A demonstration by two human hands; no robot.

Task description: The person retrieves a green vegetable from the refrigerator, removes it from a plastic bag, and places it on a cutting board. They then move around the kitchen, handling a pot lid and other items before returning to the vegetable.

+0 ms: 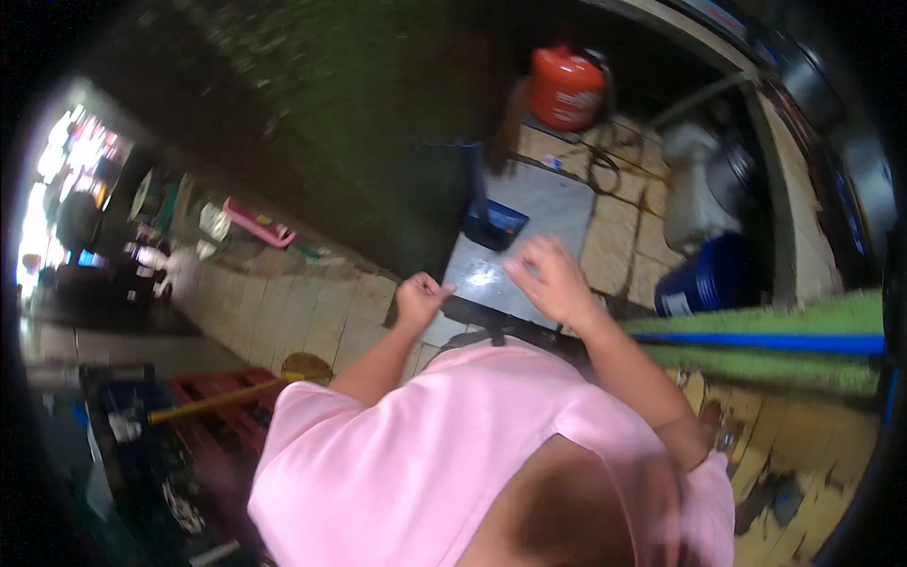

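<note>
My left hand (421,302) hangs in front of my pink shirt with its fingers curled in and the thumb side pointing right. Nothing shows in it. To its right, my right hand (553,281) is raised a little higher, loosely bent, with thumb and fingers apart and no object between them. It is slightly blurred. Just beyond the hands, a blue dustpan (495,225) with an upright dark handle stands on a shiny grey floor slab (553,198). In the picture neither hand touches it.
A red-orange tank (565,90) with a hose stands far ahead. At the right are a blue bucket (701,279), a whitish jerrycan (693,189) and a green ledge (756,326) with a blue pipe. A dark wall (331,123) fills the far left. Red crates (222,406) lie near left.
</note>
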